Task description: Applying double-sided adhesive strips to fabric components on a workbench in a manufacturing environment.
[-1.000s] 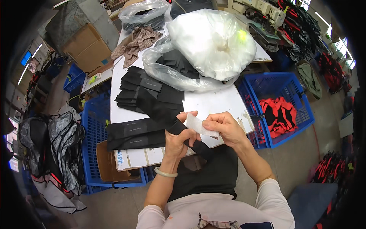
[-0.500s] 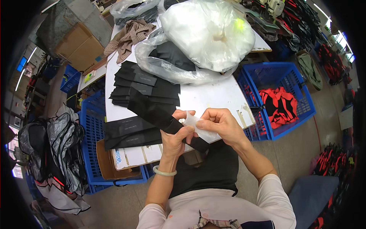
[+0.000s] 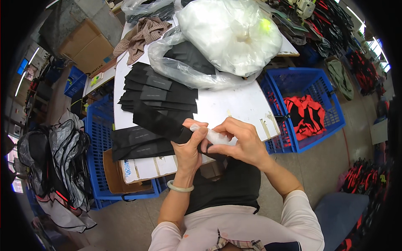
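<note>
Above the white-topped table's (image 3: pixel 247 108) near edge, a long, flat black fabric band (image 3: pixel 159 122) is pinched in the left hand (image 3: pixel 188 150). The right hand (image 3: pixel 247 144) pinches a thin white sheet (image 3: pixel 217 137), now curled up to the left thumb, so both hands seemingly share it.

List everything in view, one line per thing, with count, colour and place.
Table: one, white, centre
Black strip: one, black, over the table's near edge
White sheet: one, white, bunched between both hands
Black pieces: many, black, overlapping on the table's left
Plastic bags: at least two, clear, table's far side
Checked cloth: one, brown, table's far left
Crates: at least three, blue, both sides
Red-and-black pieces: uncountable, right-side crate
Cardboard boxes: at least two, brown, left side
Bundled material: uncountable, grey and black, far left
Bracelet: one, pale, left wrist
Left hand: one, holding strip
Right hand: one, holding sheet
</note>
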Demonstrator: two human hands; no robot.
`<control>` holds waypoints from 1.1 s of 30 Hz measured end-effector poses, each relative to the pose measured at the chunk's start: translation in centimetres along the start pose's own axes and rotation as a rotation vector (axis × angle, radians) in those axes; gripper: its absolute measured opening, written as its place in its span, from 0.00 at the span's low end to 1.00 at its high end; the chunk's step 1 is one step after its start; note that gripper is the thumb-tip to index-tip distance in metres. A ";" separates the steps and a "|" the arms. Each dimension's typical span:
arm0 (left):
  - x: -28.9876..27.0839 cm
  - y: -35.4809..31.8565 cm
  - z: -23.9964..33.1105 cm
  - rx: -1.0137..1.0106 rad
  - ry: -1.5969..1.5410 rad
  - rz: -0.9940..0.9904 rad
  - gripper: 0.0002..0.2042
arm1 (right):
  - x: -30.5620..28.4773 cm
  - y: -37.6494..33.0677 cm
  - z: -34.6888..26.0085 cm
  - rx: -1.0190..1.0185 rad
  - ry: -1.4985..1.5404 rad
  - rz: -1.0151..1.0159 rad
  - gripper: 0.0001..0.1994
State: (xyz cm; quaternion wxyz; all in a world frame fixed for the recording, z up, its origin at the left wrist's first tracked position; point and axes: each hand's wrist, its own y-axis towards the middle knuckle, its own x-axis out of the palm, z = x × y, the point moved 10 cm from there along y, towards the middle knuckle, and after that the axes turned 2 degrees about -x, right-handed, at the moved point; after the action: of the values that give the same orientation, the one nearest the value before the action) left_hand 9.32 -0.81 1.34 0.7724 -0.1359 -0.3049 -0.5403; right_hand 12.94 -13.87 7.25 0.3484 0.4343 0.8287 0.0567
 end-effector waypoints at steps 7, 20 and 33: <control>0.5 -0.2 -0.2 -0.029 -0.045 0.018 0.03 | 0.0 -0.3 1.0 -0.026 0.193 0.080 0.11; -3.5 1.7 -3.6 -0.396 -0.600 0.374 0.23 | 1.4 -1.3 1.5 0.118 0.302 -0.240 0.10; -2.4 1.5 -1.8 -0.210 -0.487 0.277 0.23 | 0.7 -0.8 -0.4 0.056 -0.234 0.009 0.13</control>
State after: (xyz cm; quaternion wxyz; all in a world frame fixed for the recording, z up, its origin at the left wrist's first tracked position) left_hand 10.74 0.57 -1.36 0.7245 -0.3809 -0.4025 -0.4099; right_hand 11.88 -13.71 6.86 0.4302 0.4512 0.7817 -0.0159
